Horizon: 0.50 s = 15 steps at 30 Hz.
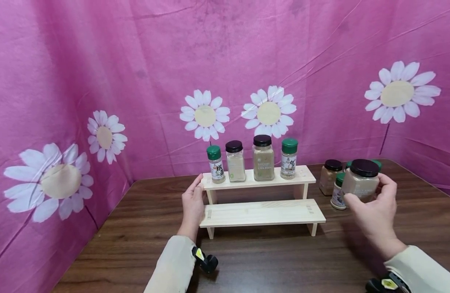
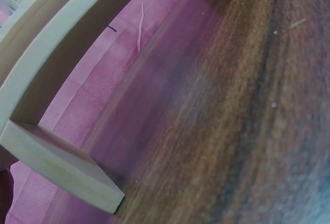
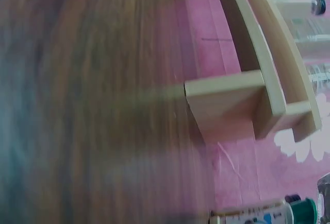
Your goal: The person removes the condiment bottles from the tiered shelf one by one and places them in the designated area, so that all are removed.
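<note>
A two-tier wooden spice rack [image 1: 261,213] stands on the table. My left hand [image 1: 193,205] holds the left end of its upper tier, thumb at the front and the other fingers partly hidden. In my right hand [image 1: 376,215] is a square spice jar [image 1: 360,185] with a black lid, gripped between thumb and fingers to the right of the rack. Along the upper tier stand a green-capped shaker [image 1: 217,169], a black-lidded jar of pale powder [image 1: 236,165], a larger black-lidded jar [image 1: 263,162] and another green-capped shaker [image 1: 288,162]. Nothing stands on the lower tier.
Behind the held jar, a brown-powder jar [image 1: 328,181] and a green-capped bottle [image 1: 337,199] stand on the table [image 1: 137,244], with more green caps partly hidden. A pink curtain [image 1: 155,73] with white flowers hangs behind the table.
</note>
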{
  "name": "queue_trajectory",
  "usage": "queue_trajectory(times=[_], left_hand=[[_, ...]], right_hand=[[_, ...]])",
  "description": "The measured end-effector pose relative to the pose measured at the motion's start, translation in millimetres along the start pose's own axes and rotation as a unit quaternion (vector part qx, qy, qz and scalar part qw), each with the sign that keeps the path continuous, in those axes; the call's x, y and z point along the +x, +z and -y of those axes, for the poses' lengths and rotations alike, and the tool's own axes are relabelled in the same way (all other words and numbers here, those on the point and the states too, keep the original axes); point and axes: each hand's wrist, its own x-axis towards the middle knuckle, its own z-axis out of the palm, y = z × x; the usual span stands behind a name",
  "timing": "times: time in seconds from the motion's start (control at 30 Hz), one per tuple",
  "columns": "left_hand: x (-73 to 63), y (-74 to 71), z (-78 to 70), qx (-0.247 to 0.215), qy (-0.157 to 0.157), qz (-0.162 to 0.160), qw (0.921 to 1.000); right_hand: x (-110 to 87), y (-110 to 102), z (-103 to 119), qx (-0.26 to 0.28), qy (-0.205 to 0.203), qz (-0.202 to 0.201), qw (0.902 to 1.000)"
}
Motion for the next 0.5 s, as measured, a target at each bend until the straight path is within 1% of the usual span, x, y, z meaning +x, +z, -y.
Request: queue_trajectory(times=[0.13, 0.33, 0.5], left_hand=[[-0.2, -0.5, 1.4, 0.002, 0.000, 0.001, 1.0000], [-0.2, 0.4, 0.4, -0.005, 0.001, 0.006, 1.0000], [-0.3, -0.6, -0.2, 0.003, -0.002, 0.001, 1.0000]], right_hand=[[6.3, -9, -5, -0.022, 0.016, -0.008, 0.9996], [12.9, -22, -13, -0.052, 0.055, -0.018, 0.9970], [18.3, -27, -22, -0.074, 0.080, -0.009, 0.9940]])
